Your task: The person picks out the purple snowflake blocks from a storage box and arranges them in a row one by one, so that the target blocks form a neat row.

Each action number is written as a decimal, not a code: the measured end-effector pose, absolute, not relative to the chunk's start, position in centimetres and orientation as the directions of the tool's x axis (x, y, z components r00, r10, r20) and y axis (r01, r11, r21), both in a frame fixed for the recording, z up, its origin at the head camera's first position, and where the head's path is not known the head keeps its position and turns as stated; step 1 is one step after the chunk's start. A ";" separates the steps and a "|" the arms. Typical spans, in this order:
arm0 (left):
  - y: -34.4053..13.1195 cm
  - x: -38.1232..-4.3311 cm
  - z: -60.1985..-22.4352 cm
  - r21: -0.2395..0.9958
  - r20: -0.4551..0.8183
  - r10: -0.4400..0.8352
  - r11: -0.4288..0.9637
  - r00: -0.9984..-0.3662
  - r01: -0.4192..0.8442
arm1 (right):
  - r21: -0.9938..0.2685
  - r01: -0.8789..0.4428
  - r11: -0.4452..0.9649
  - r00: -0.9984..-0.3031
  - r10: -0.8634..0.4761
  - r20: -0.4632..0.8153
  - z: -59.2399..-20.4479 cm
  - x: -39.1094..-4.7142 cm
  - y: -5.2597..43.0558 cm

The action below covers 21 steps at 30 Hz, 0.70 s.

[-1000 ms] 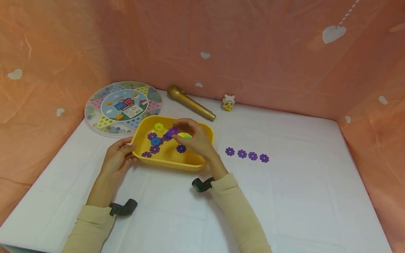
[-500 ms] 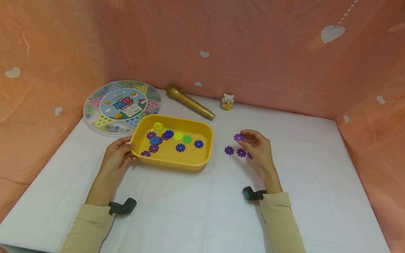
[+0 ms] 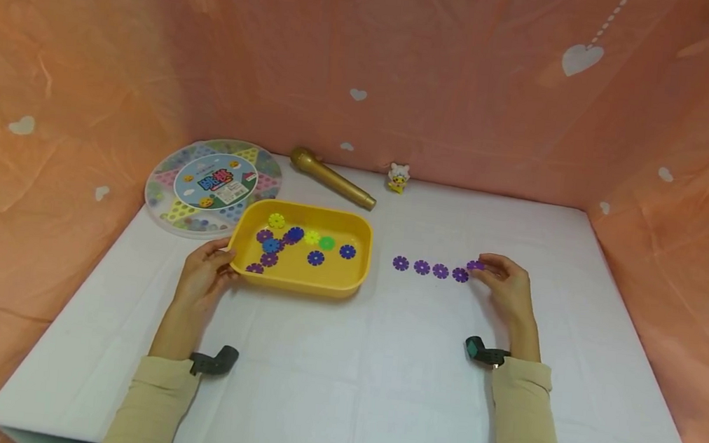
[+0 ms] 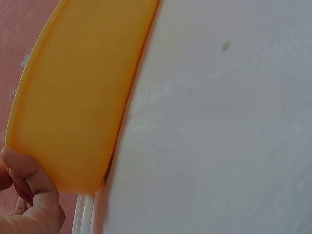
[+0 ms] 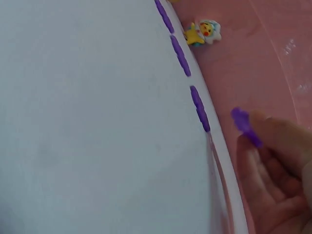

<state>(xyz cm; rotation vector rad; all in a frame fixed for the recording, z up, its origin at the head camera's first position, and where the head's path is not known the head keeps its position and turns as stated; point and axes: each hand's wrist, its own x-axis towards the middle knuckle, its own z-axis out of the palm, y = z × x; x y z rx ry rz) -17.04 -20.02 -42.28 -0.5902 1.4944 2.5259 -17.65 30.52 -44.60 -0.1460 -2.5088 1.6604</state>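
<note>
Currently, left hand (image 3: 201, 275) grips yellow tray (image 3: 298, 287) near its front left corner, fingers and thumb on rim. Right hand (image 3: 509, 291) pinches purple disc (image 3: 474, 265) between thumb and fingers, raised off worktop (image 3: 315, 387) by right end of row of four purple discs (image 3: 441, 271). Inside tray: assorted coloured discs (image 3: 312, 258). Farther back: round game board (image 3: 215, 185), gold microphone (image 3: 333, 179) lying slantwise, small figurine (image 3: 399, 178) near pink cloth (image 3: 477, 120).

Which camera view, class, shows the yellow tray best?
The head view, showing the yellow tray from above with discs inside. The left wrist view shows only part of its outer side, gripped by the left hand. The right wrist view doesn't clearly show it.
</note>
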 end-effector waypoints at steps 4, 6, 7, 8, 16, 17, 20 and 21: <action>-20.0 -17.1 -42.5 0.814 -0.387 -0.071 -0.495 -0.919 -0.305 | -0.876 0.079 0.476 -0.983 0.185 0.012 -45.0 -17.2 31.4; -20.0 -17.1 -42.5 0.819 -0.377 -0.072 -0.491 -0.923 -0.297 | -0.859 0.088 0.505 -0.982 0.188 0.010 -45.1 -17.1 31.6; -20.0 -17.1 -42.6 0.822 -0.373 -0.073 -0.488 -0.925 -0.293 | -0.850 0.089 0.519 -0.982 0.188 0.012 -45.1 -17.1 31.7; -20.0 -17.1 -42.6 0.824 -0.369 -0.074 -0.486 -0.926 -0.290 | -0.842 0.086 0.532 -0.983 0.185 0.017 -45.2 -17.1 31.7; -19.8 -17.1 -42.4 0.829 -0.379 -0.089 -0.474 -0.921 -0.295 | -0.786 0.052 0.615 -0.986 0.155 0.056 -45.6 -17.2 32.0; -19.8 -17.1 -42.4 0.827 -0.383 -0.089 -0.476 -0.920 -0.298 | -0.780 0.048 0.624 -0.987 0.148 0.057 -45.6 -17.2 32.0; -19.8 -17.1 -42.3 0.824 -0.388 -0.085 -0.479 -0.918 -0.304 | -0.765 0.048 0.642 -0.991 0.129 0.046 -45.6 -17.2 32.0; -19.9 -17.1 -42.3 0.824 -0.387 -0.085 -0.478 -0.918 -0.303 | -0.762 0.048 0.646 -0.991 0.124 0.042 -45.5 -17.1 32.0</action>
